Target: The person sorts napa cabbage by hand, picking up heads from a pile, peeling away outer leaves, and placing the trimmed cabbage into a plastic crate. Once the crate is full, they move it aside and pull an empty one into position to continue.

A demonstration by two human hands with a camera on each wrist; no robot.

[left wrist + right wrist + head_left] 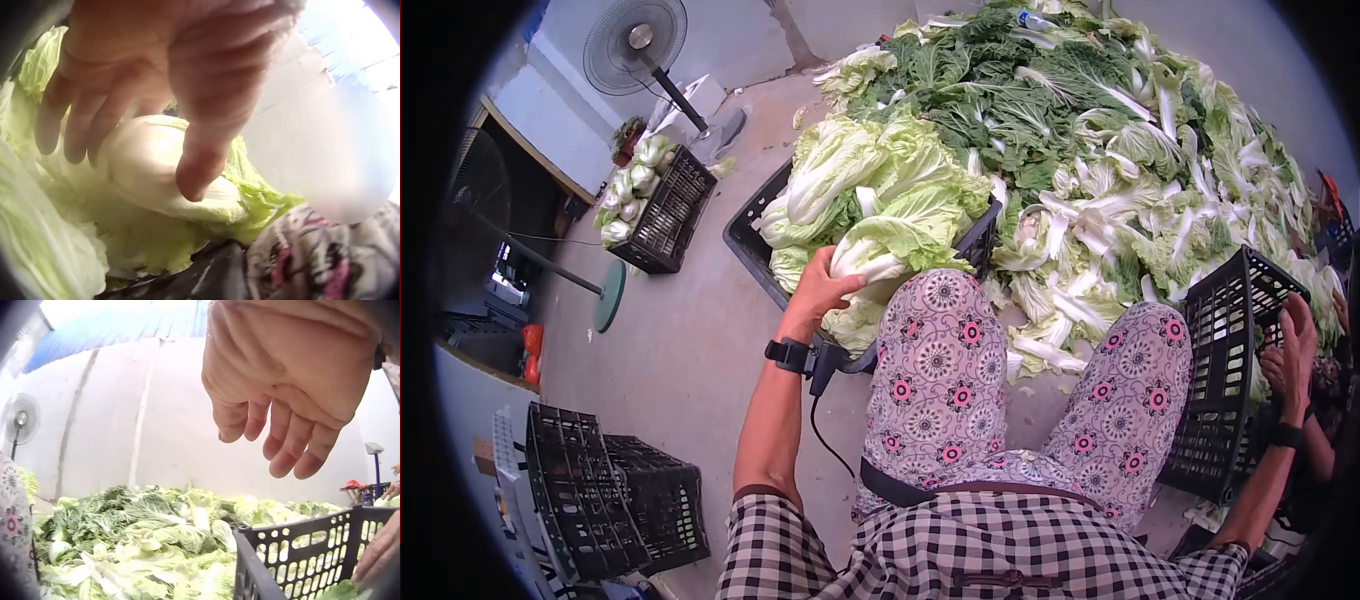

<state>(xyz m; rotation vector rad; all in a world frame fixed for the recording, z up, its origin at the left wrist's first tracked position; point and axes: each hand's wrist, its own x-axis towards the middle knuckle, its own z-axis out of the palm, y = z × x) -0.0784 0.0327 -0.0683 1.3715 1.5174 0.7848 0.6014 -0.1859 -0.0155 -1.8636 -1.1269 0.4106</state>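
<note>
My left hand holds a napa cabbage by its white base, on top of other cabbages in a black plastic crate by my left knee. The left wrist view shows the thumb on one side of the pale base and the fingers curving over the other. On my far right, the right hand hangs over a second black crate. Its fingers are loosely bent and nothing lies in the palm, as the right wrist view shows.
A large heap of cabbage leaves fills the floor ahead. Another person's hand is at the right crate. Stacked black crates stand at left. Farther back are a crate of cabbages and a standing fan.
</note>
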